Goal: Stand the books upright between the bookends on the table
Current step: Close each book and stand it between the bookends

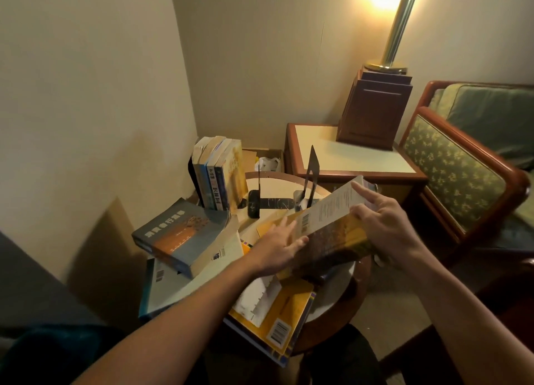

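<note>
Both hands hold a yellow and white book [332,220], tilted above the small round table [338,292]. My left hand [278,246] grips its lower left edge and my right hand [387,222] clasps its right side. Behind it stand two black metal bookends [312,168], with a bare gap on their base [274,203]. Several books [219,173] stand upright at the left of the bookends. A thick blue and orange book [185,234] lies tilted on a flat pile at the left. A yellow book [277,309] lies flat at the table's near edge.
A wooden side table [346,153] carries a lamp base [375,107] at the back right. A green patterned armchair [462,165] stands at the right. The wall closes the left side. A cardboard box [265,156] sits behind the round table.
</note>
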### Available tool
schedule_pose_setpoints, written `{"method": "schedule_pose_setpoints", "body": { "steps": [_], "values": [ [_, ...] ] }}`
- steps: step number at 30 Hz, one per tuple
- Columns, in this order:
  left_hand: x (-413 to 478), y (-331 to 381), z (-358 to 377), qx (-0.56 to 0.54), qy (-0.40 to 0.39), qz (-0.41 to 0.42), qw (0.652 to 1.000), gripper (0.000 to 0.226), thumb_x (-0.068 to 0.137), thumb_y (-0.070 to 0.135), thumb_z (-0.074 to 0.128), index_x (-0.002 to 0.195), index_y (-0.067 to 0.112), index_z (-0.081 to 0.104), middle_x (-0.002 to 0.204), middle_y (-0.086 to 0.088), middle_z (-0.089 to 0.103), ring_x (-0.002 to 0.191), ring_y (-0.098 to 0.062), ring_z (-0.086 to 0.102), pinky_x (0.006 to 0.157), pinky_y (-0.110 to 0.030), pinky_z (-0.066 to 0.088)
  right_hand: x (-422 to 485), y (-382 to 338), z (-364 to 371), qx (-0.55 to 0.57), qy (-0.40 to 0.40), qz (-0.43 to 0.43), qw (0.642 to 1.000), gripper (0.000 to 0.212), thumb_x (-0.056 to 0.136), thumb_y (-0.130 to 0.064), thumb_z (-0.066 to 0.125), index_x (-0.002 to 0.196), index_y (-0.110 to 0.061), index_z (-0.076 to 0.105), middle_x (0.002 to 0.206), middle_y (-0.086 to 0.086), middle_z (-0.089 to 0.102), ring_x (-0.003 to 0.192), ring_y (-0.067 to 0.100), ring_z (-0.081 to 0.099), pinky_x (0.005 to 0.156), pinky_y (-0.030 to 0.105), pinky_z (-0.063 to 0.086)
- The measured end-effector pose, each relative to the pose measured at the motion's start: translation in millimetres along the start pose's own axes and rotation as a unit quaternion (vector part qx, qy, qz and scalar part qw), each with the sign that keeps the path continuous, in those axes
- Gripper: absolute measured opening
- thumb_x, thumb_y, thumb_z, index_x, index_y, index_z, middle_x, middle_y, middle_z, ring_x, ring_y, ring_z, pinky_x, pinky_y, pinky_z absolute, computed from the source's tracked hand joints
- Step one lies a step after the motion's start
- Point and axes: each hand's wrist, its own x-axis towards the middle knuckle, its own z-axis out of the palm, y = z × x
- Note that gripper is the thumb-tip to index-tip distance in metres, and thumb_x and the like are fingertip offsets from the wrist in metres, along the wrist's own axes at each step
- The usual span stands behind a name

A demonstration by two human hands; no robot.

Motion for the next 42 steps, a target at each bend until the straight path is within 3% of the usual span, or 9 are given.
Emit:
{"method": "schedule_pose_setpoints", "body": {
  "steps": [10, 18, 20, 23, 28, 30, 33, 36, 42],
  "values": [
    [54, -55, -150, 0.314, 0.117, -0.012, 0.942, 0.087, 0.092, 0.048, 0.062, 0.16, 0.025, 0.012, 0.169, -0.001, 0.0, 0.155, -0.034, -0.002, 0.121, -0.06, 0.009, 24, -38, 20, -0.041, -0.004, -0.073, 0.997, 0.053, 0.102, -0.018, 0.054, 0.147, -0.043, 0.04, 0.133, 0.012, 0.055, 0.121, 0.028, 0.058, 0.077, 0.05, 0.057],
    [86, -101, -174, 0.34, 0.107, -0.065, 0.932, 0.108, 0.085, 0.068, 0.06, 0.16, 0.03, -0.008, 0.168, 0.001, -0.013, 0.154, -0.033, -0.012, 0.123, -0.059, 0.0, 65, -74, 40, -0.079, 0.049, -0.166, 0.982, 0.053, 0.103, -0.018, 0.052, 0.151, -0.034, 0.039, 0.128, 0.005, 0.058, 0.12, 0.02, 0.058, 0.082, 0.045, 0.052],
    [88, -113, -168, 0.377, 0.116, -0.059, 0.917, 0.114, 0.081, 0.071, 0.059, 0.159, 0.029, -0.011, 0.168, 0.0, -0.015, 0.153, -0.032, -0.016, 0.123, -0.057, -0.003, 76, -84, 46, -0.089, 0.052, -0.194, 0.976, 0.052, 0.103, -0.018, 0.052, 0.151, -0.031, 0.039, 0.124, 0.004, 0.059, 0.118, 0.016, 0.056, 0.088, 0.033, 0.042],
    [87, -122, -164, 0.392, 0.151, -0.04, 0.906, 0.119, 0.077, 0.071, 0.061, 0.16, 0.024, -0.01, 0.168, -0.003, -0.011, 0.154, -0.031, -0.013, 0.125, -0.053, -0.002, 90, -102, 54, -0.099, 0.063, -0.23, 0.966, 0.052, 0.103, -0.018, 0.052, 0.151, -0.028, 0.038, 0.121, 0.0, 0.059, 0.112, 0.014, 0.057, 0.093, 0.023, 0.042],
    [85, -134, -166, 0.38, 0.196, 0.01, 0.904, 0.113, 0.074, 0.061, 0.07, 0.158, 0.022, 0.005, 0.168, -0.005, 0.004, 0.154, -0.032, 0.001, 0.124, -0.053, 0.007, 111, -126, 73, -0.077, 0.079, -0.261, 0.959, 0.05, 0.103, -0.019, 0.051, 0.15, -0.033, 0.041, 0.116, -0.007, 0.057, 0.102, -0.001, 0.056, 0.092, 0.03, 0.046],
    [87, -136, -165, 0.376, 0.202, 0.013, 0.904, 0.112, 0.074, 0.062, 0.069, 0.158, 0.022, 0.008, 0.167, -0.006, 0.008, 0.153, -0.032, 0.003, 0.124, -0.054, 0.008, 119, -134, 87, -0.086, 0.09, -0.27, 0.955, 0.05, 0.103, -0.021, 0.051, 0.15, -0.035, 0.04, 0.122, -0.005, 0.058, 0.104, 0.004, 0.055, 0.092, 0.032, 0.048],
    [88, -137, -163, 0.372, 0.204, 0.012, 0.905, 0.113, 0.075, 0.064, 0.068, 0.158, 0.019, 0.006, 0.166, -0.008, 0.007, 0.153, -0.033, 0.002, 0.124, -0.053, 0.007, 134, -141, 110, -0.113, 0.109, -0.258, 0.953, 0.051, 0.1, -0.027, 0.049, 0.149, -0.038, 0.04, 0.137, -0.001, 0.057, 0.115, 0.022, 0.055, 0.085, 0.05, 0.058],
    [87, -135, -161, 0.362, 0.214, 0.018, 0.907, 0.115, 0.077, 0.062, 0.069, 0.159, 0.021, 0.0, 0.167, -0.006, 0.006, 0.153, -0.033, 0.003, 0.125, -0.052, 0.004, 147, -141, 135, -0.158, 0.105, -0.243, 0.951, 0.053, 0.096, -0.028, 0.048, 0.148, -0.037, 0.041, 0.149, 0.008, 0.05, 0.114, 0.031, 0.057, 0.081, 0.049, 0.06],
    [89, -132, -163, 0.313, 0.224, 0.022, 0.923, 0.105, 0.08, 0.051, 0.07, 0.16, 0.024, 0.007, 0.167, -0.005, 0.013, 0.154, -0.03, 0.004, 0.126, -0.048, 0.004, 165, -131, 185, -0.245, 0.06, -0.211, 0.945, 0.056, 0.094, -0.03, 0.045, 0.15, -0.035, 0.042, 0.142, 0.015, 0.056, 0.114, 0.032, 0.058, 0.093, 0.045, 0.052]
  ]
}}
